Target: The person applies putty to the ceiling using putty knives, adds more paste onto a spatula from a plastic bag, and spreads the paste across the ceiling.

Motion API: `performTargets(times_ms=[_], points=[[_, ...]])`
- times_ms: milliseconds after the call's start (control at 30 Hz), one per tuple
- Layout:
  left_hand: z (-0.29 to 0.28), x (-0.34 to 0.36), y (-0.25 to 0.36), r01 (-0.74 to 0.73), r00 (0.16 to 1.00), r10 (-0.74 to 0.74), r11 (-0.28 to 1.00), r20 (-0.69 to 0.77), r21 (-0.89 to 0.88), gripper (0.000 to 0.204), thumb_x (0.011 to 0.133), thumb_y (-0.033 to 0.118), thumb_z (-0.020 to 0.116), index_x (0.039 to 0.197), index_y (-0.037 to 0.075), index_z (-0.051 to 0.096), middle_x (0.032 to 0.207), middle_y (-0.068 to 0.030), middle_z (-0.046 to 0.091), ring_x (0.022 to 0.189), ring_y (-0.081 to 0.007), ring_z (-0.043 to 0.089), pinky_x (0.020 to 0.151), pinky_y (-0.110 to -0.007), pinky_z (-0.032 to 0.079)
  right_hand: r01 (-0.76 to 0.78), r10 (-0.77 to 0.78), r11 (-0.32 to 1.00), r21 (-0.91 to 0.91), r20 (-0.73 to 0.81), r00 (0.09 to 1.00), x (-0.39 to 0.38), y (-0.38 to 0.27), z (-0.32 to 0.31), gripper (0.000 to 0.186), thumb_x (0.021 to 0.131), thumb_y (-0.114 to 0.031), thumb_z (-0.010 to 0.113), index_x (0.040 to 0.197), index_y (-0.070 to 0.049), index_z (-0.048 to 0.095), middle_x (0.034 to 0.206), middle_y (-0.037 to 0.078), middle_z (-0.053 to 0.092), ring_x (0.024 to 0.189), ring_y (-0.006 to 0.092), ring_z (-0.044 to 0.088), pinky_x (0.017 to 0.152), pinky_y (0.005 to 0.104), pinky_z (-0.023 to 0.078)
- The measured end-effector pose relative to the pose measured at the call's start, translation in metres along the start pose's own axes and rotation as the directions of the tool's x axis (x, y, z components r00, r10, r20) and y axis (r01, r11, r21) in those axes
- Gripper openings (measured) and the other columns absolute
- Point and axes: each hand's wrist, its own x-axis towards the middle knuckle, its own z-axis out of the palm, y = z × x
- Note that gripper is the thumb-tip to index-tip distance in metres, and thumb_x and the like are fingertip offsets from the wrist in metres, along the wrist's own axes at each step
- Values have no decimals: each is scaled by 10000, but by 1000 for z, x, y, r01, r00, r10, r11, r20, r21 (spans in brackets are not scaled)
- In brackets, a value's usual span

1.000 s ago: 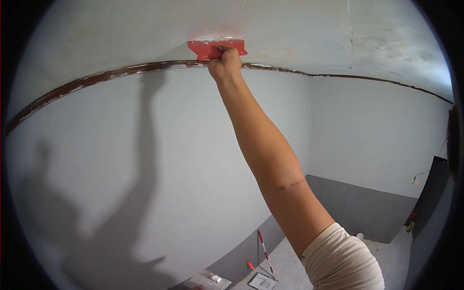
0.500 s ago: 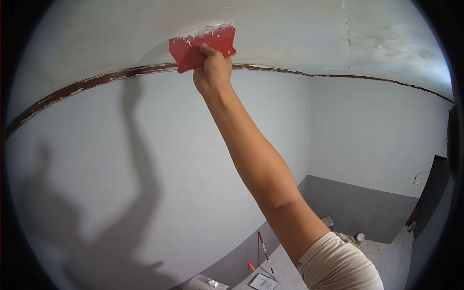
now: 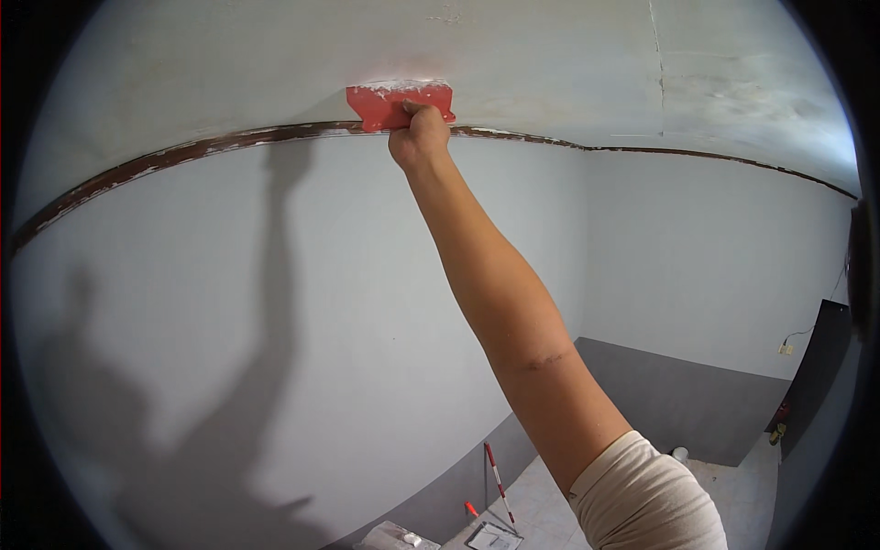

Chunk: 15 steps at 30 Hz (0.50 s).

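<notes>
Raised overhead, my right hand [image 3: 423,134] grips a wide red putty knife [image 3: 380,107], thumb laid along its face. White putty clings along the upper edge of the blade, which rests against the pale ceiling [image 3: 275,55] just in front of a dark brown trim strip [image 3: 211,145]. My right arm stretches up from the lower right, with a light short sleeve at the shoulder. My left hand is outside the view.
Below the trim stands a pale wall [image 3: 385,275] with a grey lower band; my shadow falls on it. On the floor are a red-and-white pole [image 3: 498,478], a flat tray [image 3: 495,536] and a white container [image 3: 679,454]. A dark panel [image 3: 811,376] leans at the right.
The putty knife has moved slightly right and lower in view, toward the trim, and now looks flatter against the ceiling. My right hand keeps its grip on it.
</notes>
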Motion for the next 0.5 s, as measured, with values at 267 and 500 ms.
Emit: performTargets(times_ms=[267,500], points=[[-18,0,22,48,999,-49,995,-2,-87,632,875,237,796,1367,-49,521,1287,-290,603,1193,-477,586,1046,-488,469,-35,37,999,-19,123,992,-43,-5,42,290,953,115,524,1228,32,481,1255,142,536,1118,268,610,1100,404,522],[4,-16,-13,-206,968,226,965,-114,164,636,876,362,797,1312,-51,588,1225,-297,637,1169,-488,595,1041,-534,461,70,-59,997,-39,224,973,-106,-3,49,317,947,121,548,1243,31,477,1254,141,539,1134,260,604,1091,389,532]])
